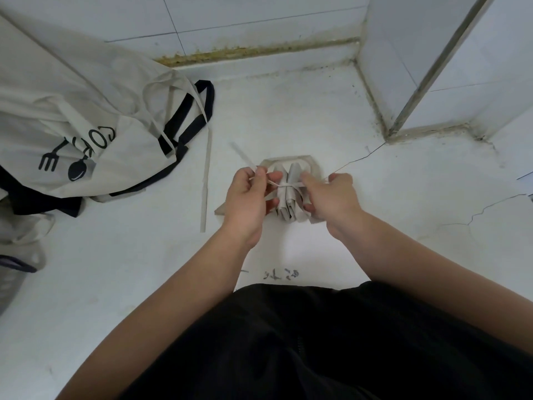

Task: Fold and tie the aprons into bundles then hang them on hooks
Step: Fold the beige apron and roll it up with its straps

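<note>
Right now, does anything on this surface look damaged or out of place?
Yes: thin cracks run across the white surface right of the bundle, brown grime lines the wall joint, and a loose strap trails from the apron heap.

The folded apron bundle [290, 197] lies on the floor [115, 284] between the left hand [248, 197] and the right hand [331, 197]. Its tie [284, 185] crosses its middle, an end pinched in each hand. A loose strap [206, 180] lies just left, a pile of aprons [72, 116] farther left, and a tiled wall [259, 15] behind.
</note>
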`<state>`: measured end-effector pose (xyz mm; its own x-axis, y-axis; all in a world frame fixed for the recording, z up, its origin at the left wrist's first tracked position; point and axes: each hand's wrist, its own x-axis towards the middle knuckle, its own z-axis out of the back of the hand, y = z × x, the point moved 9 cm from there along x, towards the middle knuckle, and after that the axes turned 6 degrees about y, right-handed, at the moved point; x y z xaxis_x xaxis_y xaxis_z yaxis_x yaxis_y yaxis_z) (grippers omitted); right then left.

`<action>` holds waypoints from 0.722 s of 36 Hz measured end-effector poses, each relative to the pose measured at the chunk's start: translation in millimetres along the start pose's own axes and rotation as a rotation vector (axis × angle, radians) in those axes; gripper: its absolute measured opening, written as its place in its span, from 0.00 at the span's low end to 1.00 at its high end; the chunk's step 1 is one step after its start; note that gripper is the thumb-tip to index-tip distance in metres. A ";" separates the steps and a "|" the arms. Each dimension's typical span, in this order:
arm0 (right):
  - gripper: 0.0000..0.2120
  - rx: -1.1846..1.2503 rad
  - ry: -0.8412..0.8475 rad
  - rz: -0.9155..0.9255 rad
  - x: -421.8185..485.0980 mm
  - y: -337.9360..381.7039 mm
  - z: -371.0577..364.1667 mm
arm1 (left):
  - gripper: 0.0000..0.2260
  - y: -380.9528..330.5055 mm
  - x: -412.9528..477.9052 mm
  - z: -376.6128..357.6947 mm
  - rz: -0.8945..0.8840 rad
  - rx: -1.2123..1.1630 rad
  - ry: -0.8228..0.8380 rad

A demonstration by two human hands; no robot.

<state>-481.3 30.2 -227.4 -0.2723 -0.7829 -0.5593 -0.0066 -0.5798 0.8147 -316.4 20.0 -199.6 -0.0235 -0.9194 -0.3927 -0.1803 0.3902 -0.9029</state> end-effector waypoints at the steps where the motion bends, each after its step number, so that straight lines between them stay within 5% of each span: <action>1: 0.15 -0.009 0.034 -0.017 -1.4 -1.5 -3.9 | 0.07 0.4 -0.2 0.2 -0.011 0.026 -0.016; 8: 0.11 0.288 0.149 -0.255 -1.9 -17.6 -16.1 | 0.13 -8.0 -11.2 -8.8 -0.175 0.291 0.055; 16: 0.12 0.313 0.341 -0.456 -15.6 -25.8 -31.6 | 0.07 -5.8 -10.2 -5.2 -0.102 0.169 0.069; 19: 0.13 0.287 0.320 -0.258 -11.5 -7.6 -30.7 | 0.06 -9.3 -8.9 -7.1 -0.104 0.174 0.087; 23: 0.16 -0.323 0.215 0.381 -16.4 42.5 -21.9 | 0.06 -5.6 -3.6 -3.0 -0.031 0.168 0.061; 26: 0.19 -0.547 0.224 0.656 -31.0 57.0 -28.0 | 0.07 -9.0 2.2 0.6 -0.020 0.242 0.037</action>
<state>-446.3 15.1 -167.9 0.1354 -0.9885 -0.0676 0.5618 0.0204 0.8270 -314.3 14.5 -192.4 -0.0587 -0.9265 -0.3716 0.0592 0.3683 -0.9278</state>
